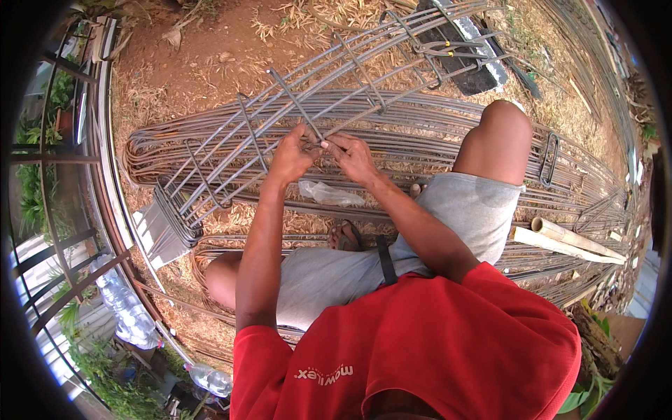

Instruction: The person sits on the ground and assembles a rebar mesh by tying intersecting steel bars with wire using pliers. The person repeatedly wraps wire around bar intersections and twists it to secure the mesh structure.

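Note:
A rebar cage [294, 94] of long steel bars with square stirrups lies slantwise across a bundle of bent rebar [420, 115]. My left hand [295, 152] pinches at the lower corner of one stirrup [297, 103], where it meets a long bar. Close beside it, my right hand [351, 158] has its thumb and fingers closed at the same joint. Whatever small thing the fingertips hold is too fine to make out. Tie pincers [442, 49] with yellow-marked handles rest on the cage's far right end.
Many stirrups [180, 220] are bunched at the cage's near left end. A clear plastic bag [330, 193] lies just below my hands. A loose stirrup [549, 159] and bamboo pieces [570, 241] lie to the right. Metal bars [45, 157] stand along the left.

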`<state>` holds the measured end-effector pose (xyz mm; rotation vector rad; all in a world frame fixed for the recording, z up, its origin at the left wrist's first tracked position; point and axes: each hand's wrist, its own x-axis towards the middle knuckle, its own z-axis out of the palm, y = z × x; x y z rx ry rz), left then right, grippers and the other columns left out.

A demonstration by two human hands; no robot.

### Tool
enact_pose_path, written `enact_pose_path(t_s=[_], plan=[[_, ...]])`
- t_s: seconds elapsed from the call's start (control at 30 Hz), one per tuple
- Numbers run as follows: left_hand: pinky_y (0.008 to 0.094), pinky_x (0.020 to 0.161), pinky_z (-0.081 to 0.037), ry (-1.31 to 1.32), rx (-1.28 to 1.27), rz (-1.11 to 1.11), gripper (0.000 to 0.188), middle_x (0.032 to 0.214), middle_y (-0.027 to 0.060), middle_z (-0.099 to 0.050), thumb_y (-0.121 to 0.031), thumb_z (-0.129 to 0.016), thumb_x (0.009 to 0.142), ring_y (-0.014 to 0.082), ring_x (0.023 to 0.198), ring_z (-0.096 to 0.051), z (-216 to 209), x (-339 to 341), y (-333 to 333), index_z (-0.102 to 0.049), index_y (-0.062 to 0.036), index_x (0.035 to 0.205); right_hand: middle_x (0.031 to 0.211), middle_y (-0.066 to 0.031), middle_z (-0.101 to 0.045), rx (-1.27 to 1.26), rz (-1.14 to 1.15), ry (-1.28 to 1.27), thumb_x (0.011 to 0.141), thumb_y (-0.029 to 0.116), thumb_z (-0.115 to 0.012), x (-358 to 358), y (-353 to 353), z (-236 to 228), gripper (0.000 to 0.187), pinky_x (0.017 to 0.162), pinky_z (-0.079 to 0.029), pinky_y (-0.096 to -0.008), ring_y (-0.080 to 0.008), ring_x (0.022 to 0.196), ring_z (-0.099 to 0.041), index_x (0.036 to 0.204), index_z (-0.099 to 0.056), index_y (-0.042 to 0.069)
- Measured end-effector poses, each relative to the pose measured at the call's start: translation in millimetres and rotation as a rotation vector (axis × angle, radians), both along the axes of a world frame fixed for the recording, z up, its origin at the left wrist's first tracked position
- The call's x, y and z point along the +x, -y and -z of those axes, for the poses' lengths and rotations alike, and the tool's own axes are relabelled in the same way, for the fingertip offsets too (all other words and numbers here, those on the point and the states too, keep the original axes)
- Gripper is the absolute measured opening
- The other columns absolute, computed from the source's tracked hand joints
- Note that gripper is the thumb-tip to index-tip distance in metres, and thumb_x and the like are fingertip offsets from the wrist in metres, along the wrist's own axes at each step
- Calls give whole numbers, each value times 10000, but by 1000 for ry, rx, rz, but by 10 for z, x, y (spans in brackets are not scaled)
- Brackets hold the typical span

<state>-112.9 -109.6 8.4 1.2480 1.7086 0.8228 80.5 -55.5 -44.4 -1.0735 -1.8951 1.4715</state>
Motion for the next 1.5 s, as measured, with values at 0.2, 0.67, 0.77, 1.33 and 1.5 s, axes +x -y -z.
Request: enact_pose_path(t_s=[0.2, 0.67, 0.77, 1.33, 1.5], plan=[[594, 829, -572, -424, 79, -46, 320, 922, 241, -766, -101, -779, 910, 516, 913, -735, -14, 148, 7, -585, -56, 1161, 1145, -172, -793, -64, -19, 40, 1029, 299, -764, 5, -72, -95, 339, 850, -585, -438, -382, 1012, -763, 1206, -814, 14], [579, 910, -568, -546, 46, -25, 310, 1111, 259, -716, -116, -754, 895, 474, 1118, -682, -130, 170, 75, -648, -45, 1178, 1096, -185, -804, 215, 112, 83, 983, 269, -797, -89, 54, -94, 295, 785, -613, -475, -428, 925, -777, 1146, -830, 26], [581, 895, -572, -554, 98, -61, 304, 1083, 252, -711, -86, -734, 858, 483, 1082, -692, -174, 241, 36, -654, -17, 1144, 1073, -174, -803, 313, 145, 52, 979, 238, -786, -109, 84, -67, 248, 754, -620, -478, -424, 887, -775, 1112, -832, 34], [555, 1025, -555, -612, -347, 141, 332, 1159, 301, -767, -171, -667, 878, 465, 1157, -723, -341, -43, -100, -780, -75, 1175, 1041, -144, -797, 315, 112, 114, 982, 206, -767, -119, 88, -111, 210, 685, -612, -460, -389, 805, -769, 1097, -825, 41], [508, 937, -597, -567, -219, -50, 259, 1079, 272, -787, -98, -673, 870, 440, 1036, -766, -343, -9, 1, -798, -53, 1092, 1031, -157, -792, 390, 164, 107, 988, 204, -770, -153, 122, -78, 225, 674, -606, -463, -397, 783, -762, 1108, -820, 21]])
